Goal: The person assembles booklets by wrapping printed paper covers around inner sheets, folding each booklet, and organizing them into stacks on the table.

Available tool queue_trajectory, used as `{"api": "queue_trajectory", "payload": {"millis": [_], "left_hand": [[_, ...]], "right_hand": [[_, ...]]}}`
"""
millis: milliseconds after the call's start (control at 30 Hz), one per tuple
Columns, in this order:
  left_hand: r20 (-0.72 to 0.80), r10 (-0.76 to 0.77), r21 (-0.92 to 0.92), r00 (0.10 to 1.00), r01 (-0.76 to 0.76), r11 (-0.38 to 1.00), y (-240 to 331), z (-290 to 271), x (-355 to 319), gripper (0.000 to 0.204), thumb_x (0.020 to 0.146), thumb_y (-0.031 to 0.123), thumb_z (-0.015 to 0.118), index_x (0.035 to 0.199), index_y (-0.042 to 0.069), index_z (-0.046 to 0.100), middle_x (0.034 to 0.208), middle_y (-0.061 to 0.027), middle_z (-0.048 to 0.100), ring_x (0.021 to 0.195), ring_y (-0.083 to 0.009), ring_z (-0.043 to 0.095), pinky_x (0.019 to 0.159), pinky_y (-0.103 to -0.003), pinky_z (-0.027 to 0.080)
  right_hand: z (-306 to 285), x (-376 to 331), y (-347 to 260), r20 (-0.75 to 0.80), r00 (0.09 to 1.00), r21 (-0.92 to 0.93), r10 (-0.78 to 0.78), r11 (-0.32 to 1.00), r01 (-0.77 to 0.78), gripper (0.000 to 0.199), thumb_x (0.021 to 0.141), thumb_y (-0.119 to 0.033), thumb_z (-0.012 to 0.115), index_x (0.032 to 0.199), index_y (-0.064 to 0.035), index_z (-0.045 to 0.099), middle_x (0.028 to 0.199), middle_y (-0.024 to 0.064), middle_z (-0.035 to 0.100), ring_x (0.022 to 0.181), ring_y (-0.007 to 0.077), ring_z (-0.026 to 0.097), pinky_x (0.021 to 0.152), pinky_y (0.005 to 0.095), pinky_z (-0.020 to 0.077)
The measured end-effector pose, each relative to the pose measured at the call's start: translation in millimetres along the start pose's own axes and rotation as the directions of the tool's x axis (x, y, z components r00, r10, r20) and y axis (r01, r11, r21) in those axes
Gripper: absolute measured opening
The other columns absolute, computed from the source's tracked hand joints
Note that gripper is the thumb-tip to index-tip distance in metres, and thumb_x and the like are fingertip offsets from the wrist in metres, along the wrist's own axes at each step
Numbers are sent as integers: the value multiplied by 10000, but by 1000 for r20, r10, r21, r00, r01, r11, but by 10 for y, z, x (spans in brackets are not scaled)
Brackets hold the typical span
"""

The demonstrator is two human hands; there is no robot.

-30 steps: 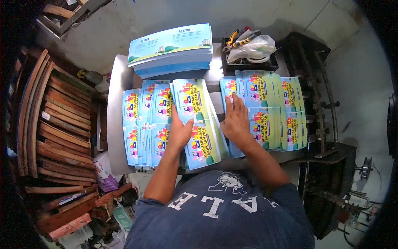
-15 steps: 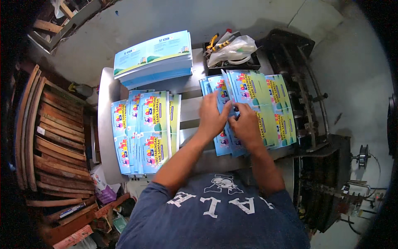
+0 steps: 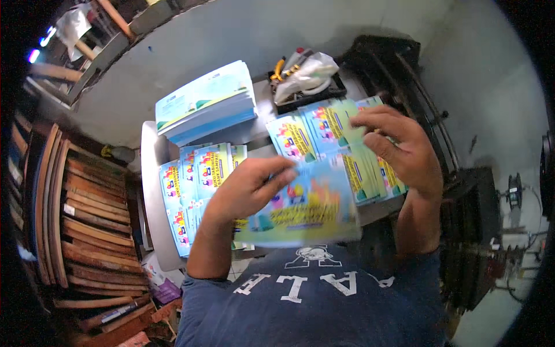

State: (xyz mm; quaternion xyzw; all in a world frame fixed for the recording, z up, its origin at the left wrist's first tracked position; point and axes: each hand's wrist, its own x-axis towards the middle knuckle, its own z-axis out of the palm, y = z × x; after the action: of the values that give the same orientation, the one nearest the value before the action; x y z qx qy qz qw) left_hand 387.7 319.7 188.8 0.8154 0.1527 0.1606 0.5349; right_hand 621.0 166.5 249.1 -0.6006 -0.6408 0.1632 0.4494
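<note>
A blue-and-green printed sheet [image 3: 303, 217] with colourful figures and yellow lettering hangs tilted in front of my chest, blurred by motion. My left hand [image 3: 251, 188] pinches its upper edge between thumb and fingers. Over the right-hand pile of printed sheets [image 3: 329, 124] hovers my right hand [image 3: 402, 147], thumb and fingers apart, with nothing visible in it. Another group of overlapping printed sheets [image 3: 208, 168] lies on the left of the metal table, partly covered by my left hand and the held sheet.
A tall stack of light-blue sheets [image 3: 208, 104] stands at the back left. Beside it sits a black tray [image 3: 335, 92] with pliers and a plastic bag. Dark machinery [image 3: 428, 110] borders the table's right; wooden slats [image 3: 98, 214] lean at the left.
My left hand has drawn a sheet off the right pile, down and left toward my chest. My right hand has moved up and right, apart from the left. The view has shifted.
</note>
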Motion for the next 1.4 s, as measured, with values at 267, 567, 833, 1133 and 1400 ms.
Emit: {"api": "queue_trajectory", "payload": {"millis": [267, 567, 833, 1133, 1400], "left_hand": [[444, 185, 83, 877, -246, 966, 229, 130, -155, 172, 886, 200, 612, 950, 46, 653, 713, -119, 610, 659, -285, 594, 594, -376, 453], [507, 212, -6, 836, -242, 970, 172, 237, -218, 166, 908, 220, 595, 918, 61, 640, 683, -93, 588, 654, -275, 568, 613, -382, 439], [542, 252, -43, 802, -273, 961, 184, 254, -217, 161, 913, 206, 586, 930, 53, 632, 746, -98, 603, 716, -275, 576, 636, -381, 445], [481, 314, -137, 819, -283, 949, 204, 213, -228, 135, 909, 175, 588, 933, 47, 624, 759, -97, 601, 723, -281, 574, 640, -374, 442], [527, 334, -124, 781, -318, 940, 208, 216, -179, 153, 909, 178, 589, 961, 40, 632, 777, -104, 613, 726, -288, 575, 638, -380, 442]], "right_hand": [[409, -210, 149, 731, 683, 348, 14, 852, -391, 305, 885, -255, 646, 962, 40, 664, 870, 122, 691, 793, 187, 650, 727, 302, 497], [602, -400, 295, 808, 585, 515, -62, 555, -653, 250, 892, -206, 641, 928, 41, 664, 803, 72, 666, 743, 112, 597, 667, 258, 463], [681, -451, 332, 700, 671, 670, -244, 549, -499, 194, 899, -143, 617, 897, 49, 649, 799, 99, 655, 732, 146, 602, 668, 282, 457], [629, -540, 97, 412, 904, 692, -112, 684, -231, 189, 878, -166, 641, 913, 20, 642, 830, 125, 659, 753, 185, 635, 682, 299, 481], [639, -508, 144, 442, 870, 715, -220, 671, -194, 164, 811, -85, 705, 931, 16, 658, 853, 114, 675, 782, 187, 658, 701, 306, 506]]}}
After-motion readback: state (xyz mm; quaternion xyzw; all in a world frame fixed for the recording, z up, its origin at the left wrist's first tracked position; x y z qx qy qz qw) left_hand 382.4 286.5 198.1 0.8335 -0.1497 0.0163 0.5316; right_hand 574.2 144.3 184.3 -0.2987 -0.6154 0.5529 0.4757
